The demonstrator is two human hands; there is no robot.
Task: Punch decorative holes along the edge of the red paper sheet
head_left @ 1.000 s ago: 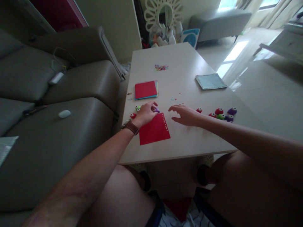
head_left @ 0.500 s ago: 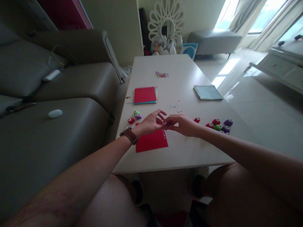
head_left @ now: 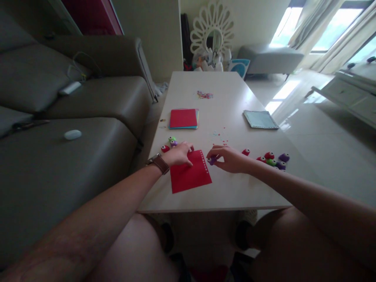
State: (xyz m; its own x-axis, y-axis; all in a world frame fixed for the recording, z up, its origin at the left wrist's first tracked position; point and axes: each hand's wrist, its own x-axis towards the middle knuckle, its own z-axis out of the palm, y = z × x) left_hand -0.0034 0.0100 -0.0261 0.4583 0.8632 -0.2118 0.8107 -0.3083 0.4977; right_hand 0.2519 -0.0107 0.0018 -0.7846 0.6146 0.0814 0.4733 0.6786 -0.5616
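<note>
1. Purple punch (head_left: 212, 159) sits pinched in the right hand (head_left: 230, 159), at the red sheet's (head_left: 189, 175) right edge on the table (head_left: 235, 188).
2. Left hand (head_left: 178, 154) lies flat, fingers spread, holding nothing, on that sheet's upper left corner.

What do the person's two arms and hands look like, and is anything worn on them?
Both forearms are bare, with no sleeves in view. The left hand has a watch at the wrist, on a brown strap that looks like leather, with a metal-looking case. The right hand and its wrist carry no watch or band. No gloves are worn, and rings, if any, are too small to tell.
</note>
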